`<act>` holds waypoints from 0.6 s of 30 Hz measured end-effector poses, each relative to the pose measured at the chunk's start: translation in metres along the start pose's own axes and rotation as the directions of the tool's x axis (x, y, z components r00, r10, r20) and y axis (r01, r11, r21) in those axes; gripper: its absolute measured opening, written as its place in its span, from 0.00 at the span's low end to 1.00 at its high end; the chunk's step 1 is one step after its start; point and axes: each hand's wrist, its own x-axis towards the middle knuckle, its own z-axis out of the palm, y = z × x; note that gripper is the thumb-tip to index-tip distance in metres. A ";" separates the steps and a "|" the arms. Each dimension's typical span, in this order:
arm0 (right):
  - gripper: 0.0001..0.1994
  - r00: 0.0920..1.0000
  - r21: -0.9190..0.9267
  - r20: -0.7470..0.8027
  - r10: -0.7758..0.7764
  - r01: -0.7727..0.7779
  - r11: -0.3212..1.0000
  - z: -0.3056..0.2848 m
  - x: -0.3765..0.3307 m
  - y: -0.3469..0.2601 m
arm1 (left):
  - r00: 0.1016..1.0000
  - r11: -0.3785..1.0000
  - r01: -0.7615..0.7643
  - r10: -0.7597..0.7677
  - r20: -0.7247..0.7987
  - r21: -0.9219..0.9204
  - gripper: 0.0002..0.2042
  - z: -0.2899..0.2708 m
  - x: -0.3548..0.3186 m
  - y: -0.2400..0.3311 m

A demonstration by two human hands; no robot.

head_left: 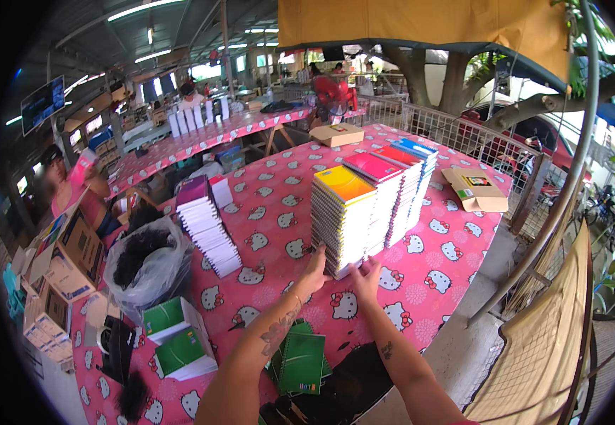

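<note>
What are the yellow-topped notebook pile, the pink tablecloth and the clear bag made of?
Yellow-topped notebook pile: paper, probably with shiny card covers; white page edges show; coils could be metal or plastic.
Pink tablecloth: maybe vinyl or cloth; it looks smooth and printed.
Clear bag: likely thin, glossy plastic; it's see-through and crinkled.

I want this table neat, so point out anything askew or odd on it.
The loose green notebooks at bottom centre lie fanned at different angles, unlike the neater yellow-topped stack at the left hand and right hand. Dark marks on the pink tablecloth nearby also look odd; whether stains or tears, I can't tell.
</note>
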 end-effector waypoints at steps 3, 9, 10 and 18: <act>0.32 0.992 0.022 -0.005 -0.125 0.125 0.992 -0.018 0.014 0.032 | 0.997 0.984 0.067 -0.060 -0.049 0.162 0.44 0.009 -0.020 0.019; 0.30 0.999 -0.038 -0.037 -0.032 0.030 0.999 -0.020 0.010 0.016 | 0.894 0.571 -0.397 0.416 0.164 0.719 0.31 -0.033 -0.158 0.061; 0.30 0.997 0.067 -0.021 0.070 -0.068 0.995 -0.037 0.025 0.019 | 0.851 0.560 -0.487 0.478 0.219 0.671 0.29 -0.031 -0.186 0.059; 0.44 0.742 -0.071 0.589 0.320 -0.347 0.935 -0.045 -0.167 -0.093 | 0.855 0.459 -0.287 0.519 0.009 0.840 0.27 -0.075 -0.385 -0.017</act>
